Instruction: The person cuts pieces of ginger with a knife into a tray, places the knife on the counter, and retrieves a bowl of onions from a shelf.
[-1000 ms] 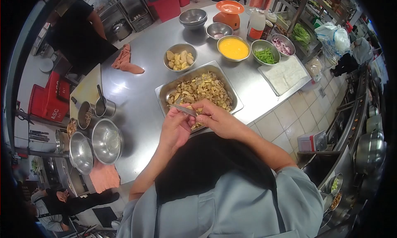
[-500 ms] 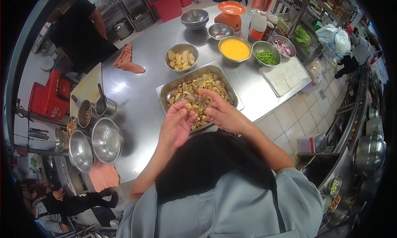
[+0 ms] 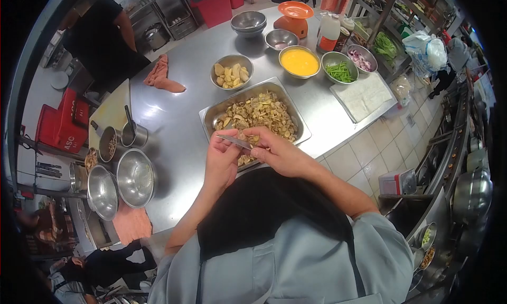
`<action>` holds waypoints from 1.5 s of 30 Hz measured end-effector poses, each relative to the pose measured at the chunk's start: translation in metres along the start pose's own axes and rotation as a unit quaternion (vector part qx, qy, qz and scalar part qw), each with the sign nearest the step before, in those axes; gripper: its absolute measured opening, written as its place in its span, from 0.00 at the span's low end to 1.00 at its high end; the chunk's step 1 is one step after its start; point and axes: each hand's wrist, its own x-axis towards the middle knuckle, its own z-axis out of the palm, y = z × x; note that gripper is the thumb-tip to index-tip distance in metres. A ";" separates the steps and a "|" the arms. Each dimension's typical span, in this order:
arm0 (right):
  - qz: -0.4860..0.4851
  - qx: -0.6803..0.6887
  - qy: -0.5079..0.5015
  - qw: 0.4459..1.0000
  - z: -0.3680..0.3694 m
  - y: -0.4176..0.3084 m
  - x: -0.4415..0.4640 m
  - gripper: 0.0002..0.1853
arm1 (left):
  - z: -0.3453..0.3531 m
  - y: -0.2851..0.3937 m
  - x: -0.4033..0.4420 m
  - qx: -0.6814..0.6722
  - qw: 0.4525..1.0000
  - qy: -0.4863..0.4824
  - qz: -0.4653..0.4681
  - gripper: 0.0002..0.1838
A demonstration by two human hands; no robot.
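Over the near edge of a steel pan (image 3: 299, 118), my two hands meet. My right hand (image 3: 282, 155) is closed round a knife (image 3: 237, 142), whose short blade points left across my left fingers; its handle is hidden in my grip. My left hand (image 3: 221, 161) is closed under the blade, and what its fingers pinch is covered. Small yellowish-brown pieces (image 3: 259, 111), some looking like peelings, heap in the pan. Just behind it stands a steel bowl (image 3: 217, 81) of larger pale-yellow peeled chunks (image 3: 231, 77).
Bowls of yellow liquid (image 3: 300, 62), cut green vegetables (image 3: 339, 72) and chopped purple onion (image 3: 361, 60) stand at back right, near an orange scale (image 3: 293, 20). A white cloth (image 3: 362, 98) lies on the right. Steel bowls (image 3: 135, 178) and a pot (image 3: 135, 136) stand left.
My hands have come closer together and nearer my body. The knife blade now shows plainly across my left fingers, and the yellow piece earlier visible in my left fingertips is covered.
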 end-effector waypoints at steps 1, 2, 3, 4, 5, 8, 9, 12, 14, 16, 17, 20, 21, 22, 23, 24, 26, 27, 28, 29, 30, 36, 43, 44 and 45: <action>-0.008 -0.004 0.004 1.000 0.002 0.002 0.001 0.25 | -0.001 -0.001 0.000 -0.002 1.000 -0.001 0.004 0.14; -0.016 -0.008 0.007 1.000 0.003 0.003 0.002 0.24 | -0.002 -0.002 0.001 -0.003 1.000 -0.001 0.009 0.14; -0.010 -0.001 0.005 1.000 0.002 0.001 0.001 0.24 | -0.002 -0.002 0.001 0.002 1.000 -0.004 0.009 0.14; -0.005 0.006 0.003 1.000 0.002 -0.004 0.001 0.24 | -0.003 -0.002 0.001 0.006 1.000 -0.006 0.009 0.14; 0.001 0.014 0.002 1.000 0.001 -0.006 0.001 0.23 | -0.003 -0.002 0.000 0.010 1.000 -0.008 0.009 0.13; -0.026 0.026 0.003 0.999 0.003 0.007 0.004 0.23 | -0.002 -0.002 0.000 0.028 0.999 -0.013 0.028 0.13; -0.017 0.023 0.000 1.000 0.003 0.005 0.003 0.23 | -0.002 -0.002 0.000 0.046 0.999 -0.008 0.026 0.13; -0.005 0.016 -0.004 1.000 0.002 0.001 0.003 0.23 | -0.004 -0.002 0.001 0.095 0.995 0.004 0.033 0.14; -0.015 0.015 -0.002 1.000 0.002 0.007 0.004 0.23 | -0.001 -0.001 -0.001 0.116 0.992 0.014 0.053 0.15; -0.008 0.026 -0.010 1.000 0.002 0.005 0.004 0.23 | -0.001 0.000 -0.001 0.108 0.993 0.008 0.055 0.16; -0.004 0.032 -0.014 0.999 0.001 0.003 0.004 0.23 | -0.001 0.000 -0.001 0.103 0.993 0.005 0.056 0.16; 0.037 0.074 -0.035 0.996 -0.002 -0.003 0.002 0.22 | 0.000 0.001 -0.003 0.088 0.995 0.009 0.054 0.16; 0.034 0.081 -0.036 0.995 -0.002 -0.002 0.002 0.22 | 0.000 0.000 -0.003 0.083 0.995 0.002 0.060 0.16; 0.031 0.088 -0.037 0.995 -0.002 -0.001 0.003 0.21 | -0.001 0.000 -0.004 0.077 0.995 -0.005 0.065 0.16; 0.028 0.094 -0.037 0.994 -0.003 0.000 0.002 0.21 | -0.001 -0.001 -0.004 0.072 0.995 -0.012 0.070 0.16; 0.038 0.098 -0.037 0.994 -0.004 -0.001 0.002 0.21 | -0.001 0.000 -0.005 0.071 0.995 -0.026 0.069 0.15; 0.056 0.106 -0.039 0.992 -0.006 -0.003 0.002 0.20 | -0.003 0.002 -0.006 0.070 0.994 -0.052 0.066 0.15; 0.073 0.128 -0.044 0.988 -0.008 -0.003 0.002 0.21 | -0.005 0.000 -0.005 0.051 0.995 -0.056 0.058 0.15; 0.090 0.150 -0.051 0.983 -0.009 -0.003 0.002 0.22 | -0.009 -0.003 -0.005 0.032 0.996 -0.060 0.051 0.15; 0.106 0.171 -0.057 0.978 -0.010 -0.003 0.002 0.23 | -0.011 -0.004 -0.004 0.012 0.997 -0.063 0.044 0.15; 0.108 0.194 -0.043 0.974 -0.010 -0.004 0.001 0.24 | -0.011 -0.003 -0.004 0.002 0.998 -0.056 0.034 0.15; 0.087 0.139 -0.009 0.986 -0.013 -0.019 -0.003 0.27 | -0.001 0.001 -0.003 -0.033 0.999 -0.019 0.001 0.16; 0.001 0.042 -0.026 0.999 0.000 -0.001 0.000 0.25 | 0.000 0.001 -0.003 0.012 0.999 -0.020 0.029 0.16; 0.005 0.036 -0.026 0.999 0.000 -0.002 0.000 0.24 | 0.001 0.003 -0.004 0.012 0.999 -0.022 0.030 0.17; 0.000 0.038 -0.025 0.999 0.001 -0.002 0.000 0.24 | 0.002 0.003 -0.005 0.015 0.999 -0.024 0.034 0.17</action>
